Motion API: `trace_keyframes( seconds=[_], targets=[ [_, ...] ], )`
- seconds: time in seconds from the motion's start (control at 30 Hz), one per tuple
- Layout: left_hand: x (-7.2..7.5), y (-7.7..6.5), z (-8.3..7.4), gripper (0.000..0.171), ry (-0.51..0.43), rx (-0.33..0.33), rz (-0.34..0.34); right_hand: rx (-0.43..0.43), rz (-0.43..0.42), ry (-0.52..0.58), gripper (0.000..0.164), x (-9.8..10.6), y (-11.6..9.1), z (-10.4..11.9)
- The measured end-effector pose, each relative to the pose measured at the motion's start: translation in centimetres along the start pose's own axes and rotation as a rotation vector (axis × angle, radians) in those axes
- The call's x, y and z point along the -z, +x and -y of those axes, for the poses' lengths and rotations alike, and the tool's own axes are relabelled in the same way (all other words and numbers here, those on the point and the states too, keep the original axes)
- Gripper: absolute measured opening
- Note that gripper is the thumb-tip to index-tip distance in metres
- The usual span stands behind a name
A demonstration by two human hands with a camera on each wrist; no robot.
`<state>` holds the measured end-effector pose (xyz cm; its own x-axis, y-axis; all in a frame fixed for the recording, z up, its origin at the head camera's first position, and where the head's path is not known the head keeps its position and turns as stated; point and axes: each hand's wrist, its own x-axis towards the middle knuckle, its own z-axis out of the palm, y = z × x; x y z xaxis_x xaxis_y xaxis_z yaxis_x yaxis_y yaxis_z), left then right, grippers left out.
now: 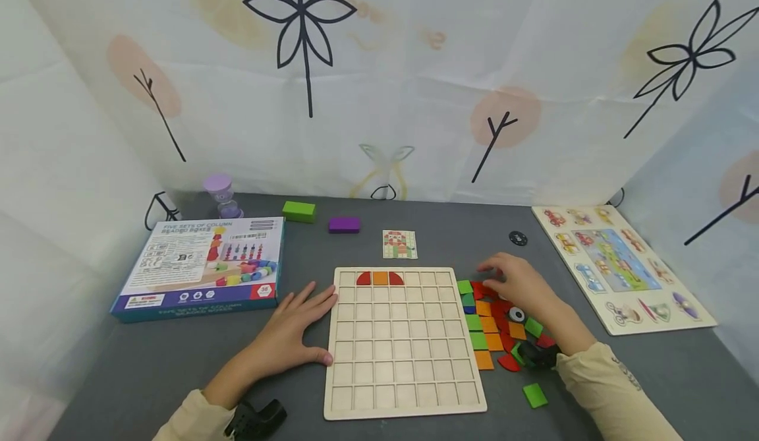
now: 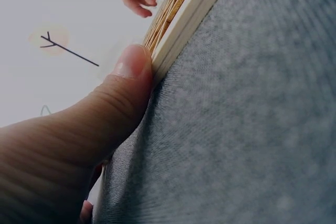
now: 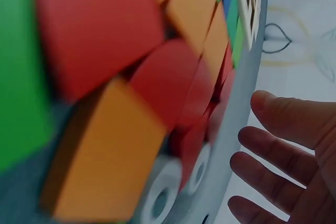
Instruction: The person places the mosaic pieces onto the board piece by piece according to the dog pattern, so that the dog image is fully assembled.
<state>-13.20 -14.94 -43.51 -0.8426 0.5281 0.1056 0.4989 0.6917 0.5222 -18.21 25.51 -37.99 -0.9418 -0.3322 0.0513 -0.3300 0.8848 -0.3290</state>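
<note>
A wooden grid board (image 1: pixel 403 345) lies at the middle of the table. Its top row holds an orange square (image 1: pixel 380 279) between two red rounded pieces (image 1: pixel 364 279). My left hand (image 1: pixel 288 334) spreads its fingers along the board's left edge, and the thumb (image 2: pixel 131 66) touches that edge. To the right of the board lie several coloured pieces in red, orange, green and blue, among them an orange tile (image 3: pixel 107 156) and a white ring-shaped piece (image 1: pixel 516 314). Over the far end of these pieces hovers my right hand (image 1: pixel 520 288), fingers loosely bent, with nothing visible between them.
A small pattern card (image 1: pixel 400 244) lies beyond the board. Purple (image 1: pixel 344 225) and green (image 1: pixel 299 211) blocks, an hourglass (image 1: pixel 223 196) and a toy box (image 1: pixel 201 263) stand at the left. A picture puzzle board (image 1: pixel 622 269) and a black disc (image 1: pixel 518 238) lie to the right.
</note>
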Motion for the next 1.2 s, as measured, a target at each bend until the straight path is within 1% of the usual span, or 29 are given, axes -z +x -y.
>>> trace_keyframes(
  seconds=[0.1, 0.4, 0.7, 0.83, 0.97, 1.2],
  targets=[
    [-0.1, 0.0, 0.1, 0.098, 0.0, 0.0, -0.001, -0.013, 0.0, 0.006, 0.022, 0.1, -0.6, -0.6],
    [-0.4, 0.1, 0.2, 0.098, -0.002, -0.005, 0.001, 0.009, -0.005, 0.02, 0.021, 0.0, -1.7, -1.3],
    [-0.3, 0.0, 0.2, 0.099, -0.004, -0.008, -0.012, 0.01, 0.001, 0.009, 0.02, -0.1, -1.6, -1.3],
    [-0.2, 0.0, 0.4, 0.099, 0.005, -0.007, -0.019, -0.005, 0.024, -0.014, 0.021, -0.2, -1.4, -1.2],
    [-0.2, 0.0, 0.4, 0.099, 0.009, -0.005, -0.011, -0.029, 0.059, -0.042, 0.023, -0.2, -1.1, -1.0],
    [-0.2, 0.1, 0.2, 0.099, 0.006, -0.001, -0.001, -0.003, 0.122, -0.054, 0.029, 0.1, -1.1, -0.8]
  ],
)
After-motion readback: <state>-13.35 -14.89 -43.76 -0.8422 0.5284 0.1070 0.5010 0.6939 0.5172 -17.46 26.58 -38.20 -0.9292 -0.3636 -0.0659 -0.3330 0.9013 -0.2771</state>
